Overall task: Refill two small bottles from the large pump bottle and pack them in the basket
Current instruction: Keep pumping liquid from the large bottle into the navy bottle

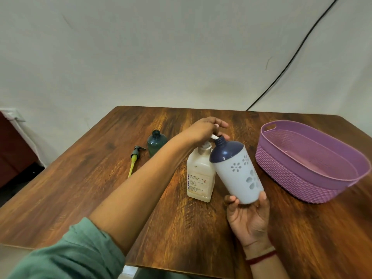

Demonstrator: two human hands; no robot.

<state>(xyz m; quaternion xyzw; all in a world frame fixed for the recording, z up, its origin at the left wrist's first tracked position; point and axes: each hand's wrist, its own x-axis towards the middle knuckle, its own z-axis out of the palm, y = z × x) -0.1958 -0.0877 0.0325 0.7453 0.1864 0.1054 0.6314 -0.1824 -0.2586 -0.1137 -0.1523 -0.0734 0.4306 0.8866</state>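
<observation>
Right now it's the first refill. The left fingers lie fairly straight over the pump bottle head, pressing. The right fingers cup the base of the white bottle, which is tilted with its mouth just under the nozzle. The green bottle and a loose pump wait left of the left fingers, and the basket sits right of the right fingers. Next up, I'd say: steady strokes with the mouth aligned, or it spills on the worktop.

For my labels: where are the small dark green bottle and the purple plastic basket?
Small dark green bottle (156,145): head view, on its body.
Purple plastic basket (281,171): head view, on its near outer wall.
</observation>
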